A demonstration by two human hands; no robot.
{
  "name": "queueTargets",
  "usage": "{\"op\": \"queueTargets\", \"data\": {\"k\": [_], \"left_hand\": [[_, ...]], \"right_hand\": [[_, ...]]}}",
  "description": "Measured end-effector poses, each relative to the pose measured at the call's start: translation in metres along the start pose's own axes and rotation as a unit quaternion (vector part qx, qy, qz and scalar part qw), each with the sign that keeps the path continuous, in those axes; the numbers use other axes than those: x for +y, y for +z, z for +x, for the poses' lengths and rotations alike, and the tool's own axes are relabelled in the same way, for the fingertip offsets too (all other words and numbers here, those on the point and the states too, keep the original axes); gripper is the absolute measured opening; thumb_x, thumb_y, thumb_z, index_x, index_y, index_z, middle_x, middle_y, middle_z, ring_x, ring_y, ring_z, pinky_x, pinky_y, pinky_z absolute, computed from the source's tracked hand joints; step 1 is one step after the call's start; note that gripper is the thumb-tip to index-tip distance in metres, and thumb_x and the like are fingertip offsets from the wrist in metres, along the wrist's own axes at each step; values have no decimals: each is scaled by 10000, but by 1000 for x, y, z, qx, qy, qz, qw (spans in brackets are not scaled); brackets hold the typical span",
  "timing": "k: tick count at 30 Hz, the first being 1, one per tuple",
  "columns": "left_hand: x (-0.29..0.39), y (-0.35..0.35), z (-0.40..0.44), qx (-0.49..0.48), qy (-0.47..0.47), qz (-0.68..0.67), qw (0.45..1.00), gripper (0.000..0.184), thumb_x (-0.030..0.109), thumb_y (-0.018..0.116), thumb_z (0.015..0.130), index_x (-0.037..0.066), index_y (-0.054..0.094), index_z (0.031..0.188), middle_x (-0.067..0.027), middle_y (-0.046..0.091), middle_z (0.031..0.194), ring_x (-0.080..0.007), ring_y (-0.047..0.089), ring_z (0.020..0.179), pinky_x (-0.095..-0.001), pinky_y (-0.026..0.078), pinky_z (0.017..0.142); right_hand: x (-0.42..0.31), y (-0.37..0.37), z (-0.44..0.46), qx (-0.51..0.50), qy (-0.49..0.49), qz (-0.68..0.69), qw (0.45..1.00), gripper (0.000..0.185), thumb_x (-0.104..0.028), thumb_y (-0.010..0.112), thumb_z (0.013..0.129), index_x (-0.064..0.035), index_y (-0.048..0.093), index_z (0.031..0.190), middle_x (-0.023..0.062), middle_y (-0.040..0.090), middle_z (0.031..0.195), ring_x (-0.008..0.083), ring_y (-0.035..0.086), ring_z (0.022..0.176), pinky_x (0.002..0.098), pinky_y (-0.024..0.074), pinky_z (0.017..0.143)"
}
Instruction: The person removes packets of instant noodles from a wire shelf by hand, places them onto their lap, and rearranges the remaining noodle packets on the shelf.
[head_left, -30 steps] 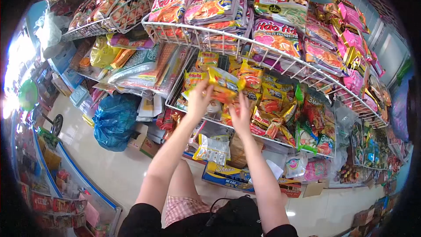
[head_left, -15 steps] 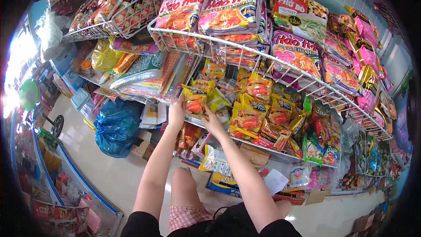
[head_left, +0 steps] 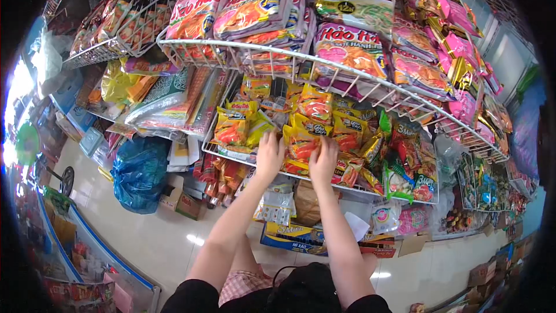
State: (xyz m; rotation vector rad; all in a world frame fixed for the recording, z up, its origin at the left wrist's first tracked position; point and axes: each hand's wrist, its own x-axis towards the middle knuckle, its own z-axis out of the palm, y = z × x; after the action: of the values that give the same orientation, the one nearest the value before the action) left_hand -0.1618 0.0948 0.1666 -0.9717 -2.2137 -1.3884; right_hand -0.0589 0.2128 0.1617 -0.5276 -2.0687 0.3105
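Yellow instant noodle packets (head_left: 306, 138) with red food pictures fill the lower wire shelf in front of me. My left hand (head_left: 270, 155) is at the left edge of this packet, fingers stretched out and apart. Bent fingers of my right hand (head_left: 323, 160) hold the packet's lower right edge. To the left of my left hand, another yellow noodle packet (head_left: 231, 130) leans on a brighter yellow packet (head_left: 259, 130).
Above hangs a white wire rack (head_left: 370, 84) of pink noodle packs (head_left: 353, 52), jutting out over the lower shelf. Green-edged packets (head_left: 405, 165) sit to the right. A blue plastic bag (head_left: 138, 174) and a carton (head_left: 181, 200) rest at the lower left.
Both hands have let go of the left yellow packet, which now leans on the shelf. They have moved right to the middle packets. The view has shifted right.
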Motion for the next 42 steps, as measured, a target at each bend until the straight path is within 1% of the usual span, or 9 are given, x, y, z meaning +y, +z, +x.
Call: {"op": "queueTargets", "data": {"k": [6,11,17,23,29,30,34,38,42], "left_hand": [[-2,21,-16,-101,-44,65,992,423,368,537,837,28,541,1087,-160,581,929,-344,592,790,-418,485,645],[2,17,-15,-112,-40,101,988,370,384,553,819,42,594,954,-126,577,884,-316,597,770,-404,488,612],[-8,20,-18,-80,-14,68,994,310,335,574,815,51,617,929,-113,581,874,-306,601,746,-391,485,613],[-13,-8,-4,5,31,-99,995,260,108,612,781,-13,578,1009,-165,560,888,-317,578,788,-364,470,675],[-41,-90,44,165,26,-22,986,264,91,571,818,5,573,1067,-153,556,909,-305,551,851,-350,441,753],[-45,-105,48,144,-26,-54,988,269,89,571,818,0,571,1072,-152,550,886,-305,547,830,-351,440,736],[-87,-124,42,120,-74,-27,990,285,65,559,819,0,567,1097,-160,555,896,-294,560,795,-340,451,723],[-118,-112,27,113,-72,35,990,278,73,556,826,3,570,1094,-182,562,948,-328,552,870,-354,440,770],[-118,-99,23,139,-54,76,986,229,61,558,817,-23,590,1028,-183,546,964,-347,519,913,-373,411,808]], "right_hand": [[-6,-1,-10,-66,-1,-100,993,472,-130,523,795,42,400,1218,220,444,1240,388,373,1178,443,331,975],[-10,3,-8,-61,23,-157,985,528,-220,524,822,56,368,1244,272,423,1245,399,324,1224,446,312,981],[-10,-1,-10,-17,75,-41,996,422,-195,535,825,24,453,1176,244,466,1213,398,383,1172,449,329,958],[-26,-10,-14,89,-42,62,993,345,-82,541,799,-27,494,1136,178,515,1140,356,454,1073,441,346,918],[-107,40,26,-54,28,389,919,333,-54,501,849,-18,470,1179,185,430,1291,286,448,1174,335,390,923],[-123,46,30,-111,110,481,862,319,-73,494,867,-37,479,1184,166,428,1301,250,444,1180,285,427,860],[-141,85,35,-179,109,446,870,264,-162,478,907,-48,528,1140,148,424,1311,197,539,1046,247,473,748],[-118,133,9,-238,37,306,921,393,-162,523,861,-65,478,1239,187,358,1359,329,473,1148,336,425,880],[-108,126,2,-277,50,350,893,421,-154,521,858,-78,454,1266,174,318,1387,330,442,1175,329,400,918]]}}
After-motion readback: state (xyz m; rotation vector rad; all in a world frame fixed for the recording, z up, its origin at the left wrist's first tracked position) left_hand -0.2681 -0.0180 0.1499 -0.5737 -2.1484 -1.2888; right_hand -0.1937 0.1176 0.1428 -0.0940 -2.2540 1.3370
